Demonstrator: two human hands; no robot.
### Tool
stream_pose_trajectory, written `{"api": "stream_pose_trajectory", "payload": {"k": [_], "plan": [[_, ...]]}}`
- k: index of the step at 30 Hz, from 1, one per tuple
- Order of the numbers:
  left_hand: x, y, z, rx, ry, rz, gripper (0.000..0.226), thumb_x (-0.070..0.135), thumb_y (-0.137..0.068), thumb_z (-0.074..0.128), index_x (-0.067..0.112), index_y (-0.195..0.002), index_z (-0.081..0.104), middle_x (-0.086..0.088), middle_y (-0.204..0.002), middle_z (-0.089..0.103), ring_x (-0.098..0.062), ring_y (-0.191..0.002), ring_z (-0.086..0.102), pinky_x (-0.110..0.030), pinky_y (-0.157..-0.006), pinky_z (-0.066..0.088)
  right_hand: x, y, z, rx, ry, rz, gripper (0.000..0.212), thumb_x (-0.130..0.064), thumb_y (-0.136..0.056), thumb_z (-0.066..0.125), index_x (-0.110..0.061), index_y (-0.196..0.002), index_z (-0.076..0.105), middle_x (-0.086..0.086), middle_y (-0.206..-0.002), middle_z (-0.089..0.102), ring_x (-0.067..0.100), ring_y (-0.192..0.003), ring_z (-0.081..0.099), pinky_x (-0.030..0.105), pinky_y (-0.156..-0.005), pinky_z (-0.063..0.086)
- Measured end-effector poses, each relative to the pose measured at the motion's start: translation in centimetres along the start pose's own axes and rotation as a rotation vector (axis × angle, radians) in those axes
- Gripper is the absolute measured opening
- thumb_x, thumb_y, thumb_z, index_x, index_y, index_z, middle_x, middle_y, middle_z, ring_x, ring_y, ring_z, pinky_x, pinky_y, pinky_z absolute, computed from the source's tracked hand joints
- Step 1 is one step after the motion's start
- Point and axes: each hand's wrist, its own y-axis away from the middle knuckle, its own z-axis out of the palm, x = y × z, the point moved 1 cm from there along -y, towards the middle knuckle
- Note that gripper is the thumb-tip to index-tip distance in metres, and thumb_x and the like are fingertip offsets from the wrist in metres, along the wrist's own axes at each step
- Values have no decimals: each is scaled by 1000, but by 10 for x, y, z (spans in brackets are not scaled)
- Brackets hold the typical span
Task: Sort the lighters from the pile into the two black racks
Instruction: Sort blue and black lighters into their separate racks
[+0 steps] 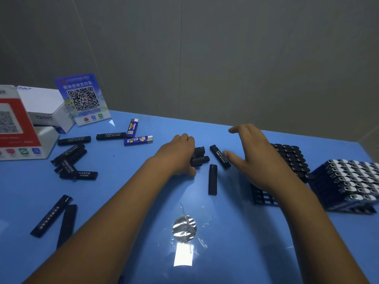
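Left hand point(178, 154) at center frame is curled round a small bunch of black lighters point(198, 156), gripping them on the blue table point(127, 181). Right hand point(254, 152) hovers just right of it, fingers straight and spread, over 1 black lighter point(220, 156). More lie scattered at left point(69, 160). The 2 black racks point(291, 158) point(352, 181) sit at right, mostly filled.

A small shop counter. On the far left of the blue desk point(127, 181) stand two QR-code payment signs point(83, 99) and white boxed goods point(44, 105), with bulk lighters point(69, 162) loose and filled racks point(348, 181) at right.
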Motion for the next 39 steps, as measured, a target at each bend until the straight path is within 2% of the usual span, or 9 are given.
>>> {"api": "stream_pose_trajectory", "payload": {"k": [4,9,13,19,24,26,31,36,39], "plan": [[10,2,3,8,-59,-49,48,27,-84,71,8,-116,41,-10,-114,47,-25,-97,40,-36,-70,39,1,8,2,-6,96,17,54,-38,-96,60,-17,-142,40,-2,-146,40,18,-134,37,32,-103,37],[12,7,7,32,-17,-115,50,27,-87,69,5,-121,40,-13,-117,47,-31,-109,48,-35,-73,38,3,21,1,12,171,37,66,-41,-95,61,-16,-149,33,3,-157,30,21,-143,29,36,-115,31],[10,16,12,129,48,-134,42,24,-86,66,5,-116,44,-14,-116,48,-34,-103,53,-36,-70,39,3,35,-5,33,168,60,66,-40,-94,62,-16,-148,33,2,-157,29,21,-143,29,34,-115,31],[-4,37,27,312,302,-150,25,19,-85,64,8,-102,49,-10,-105,48,-36,-91,55,-39,-70,43,2,57,-15,70,122,69,61,-38,-94,63,-17,-145,37,-2,-150,35,17,-138,32,30,-111,33],[7,59,29,375,580,-171,19,12,-80,67,11,-85,49,-2,-80,52,-23,-73,49,-31,-56,33,3,76,-24,90,105,70,57,-37,-95,61,-18,-143,38,-3,-146,38,15,-135,36,27,-105,34],[20,69,30,414,647,-145,19,17,-82,70,11,-84,52,-1,-74,54,-22,-69,50,-28,-54,35,6,82,-28,93,97,76,55,-37,-95,61,-18,-142,38,-3,-144,39,15,-134,36,28,-104,35],[66,90,25,487,772,-65,30,29,-79,82,23,-93,56,15,-76,57,1,-68,55,-7,-58,39,19,98,-41,89,73,80,51,-38,-94,62,-19,-137,41,-1,-136,44,20,-125,42,38,-101,42],[115,100,26,469,835,11,38,43,-71,85,27,-93,58,13,-71,56,1,-66,53,-11,-60,39,46,119,-54,109,13,64,50,-36,-94,62,-19,-137,43,-3,-135,45,18,-125,43,39,-101,42],[150,103,32,467,845,52,47,45,-68,87,29,-104,61,20,-84,64,9,-81,59,-4,-68,41,69,133,-61,106,-12,53,49,-36,-95,62,-18,-137,43,-2,-136,45,17,-127,42,35,-103,40]]}}
